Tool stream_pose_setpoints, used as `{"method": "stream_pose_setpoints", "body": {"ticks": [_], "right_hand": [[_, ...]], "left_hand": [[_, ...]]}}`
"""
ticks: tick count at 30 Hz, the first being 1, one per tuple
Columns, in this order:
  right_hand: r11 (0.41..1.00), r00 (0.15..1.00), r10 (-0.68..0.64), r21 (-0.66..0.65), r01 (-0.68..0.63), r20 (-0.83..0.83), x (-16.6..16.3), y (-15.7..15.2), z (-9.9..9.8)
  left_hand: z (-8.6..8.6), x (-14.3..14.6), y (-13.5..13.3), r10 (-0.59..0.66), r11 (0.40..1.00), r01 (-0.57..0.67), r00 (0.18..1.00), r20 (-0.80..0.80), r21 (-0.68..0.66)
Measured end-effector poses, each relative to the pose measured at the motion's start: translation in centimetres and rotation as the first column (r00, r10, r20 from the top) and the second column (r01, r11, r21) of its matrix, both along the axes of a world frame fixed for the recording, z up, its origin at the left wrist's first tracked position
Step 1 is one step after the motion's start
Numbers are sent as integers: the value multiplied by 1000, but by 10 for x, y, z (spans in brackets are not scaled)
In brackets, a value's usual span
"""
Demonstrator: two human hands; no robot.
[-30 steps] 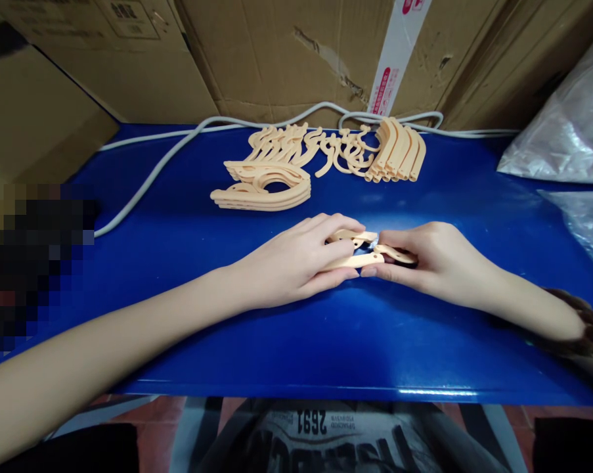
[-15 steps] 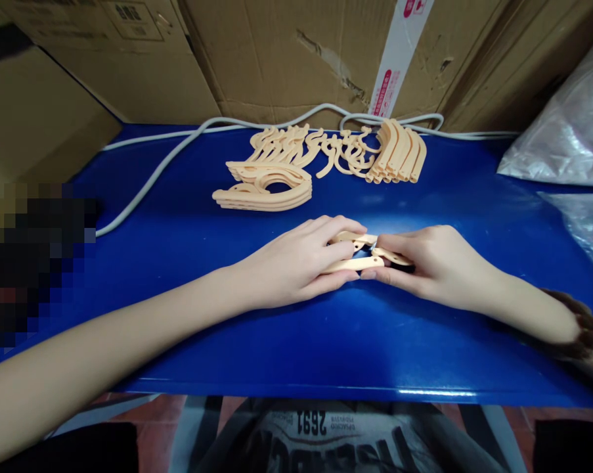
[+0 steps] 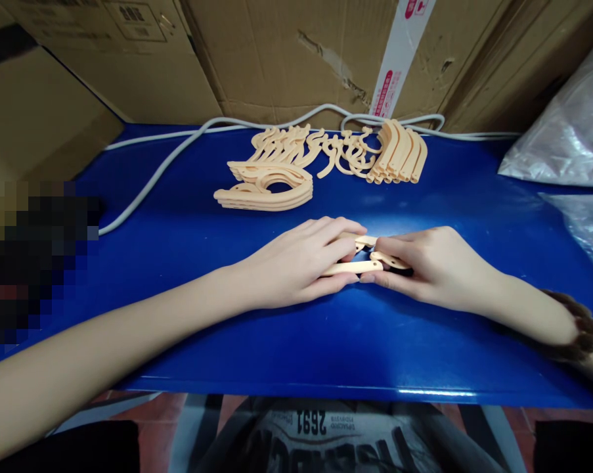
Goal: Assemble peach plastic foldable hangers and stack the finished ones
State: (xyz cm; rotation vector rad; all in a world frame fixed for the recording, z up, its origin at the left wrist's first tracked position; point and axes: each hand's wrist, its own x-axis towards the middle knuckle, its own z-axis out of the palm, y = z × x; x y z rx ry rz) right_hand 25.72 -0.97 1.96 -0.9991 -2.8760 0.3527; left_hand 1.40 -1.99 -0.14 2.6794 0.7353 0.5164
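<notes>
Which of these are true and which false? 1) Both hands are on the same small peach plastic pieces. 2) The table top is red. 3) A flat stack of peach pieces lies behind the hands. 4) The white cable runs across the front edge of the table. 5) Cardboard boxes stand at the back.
1) True: the left hand and the right hand meet on the peach plastic pieces.
2) False: the table top is blue.
3) True: the flat stack lies farther back, apart from the hands.
4) False: the white cable runs along the back of the table and out toward its left side.
5) True: cardboard boxes stand behind the table.
</notes>
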Motion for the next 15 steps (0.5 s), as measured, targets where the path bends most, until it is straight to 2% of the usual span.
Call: {"method": "stream_pose_setpoints", "body": {"ticks": [15], "right_hand": [[994,997,67,88,-69,23,1,-1,-3]], "left_hand": [[-1,1,1,-13,999,15,999,-47,45]]}}
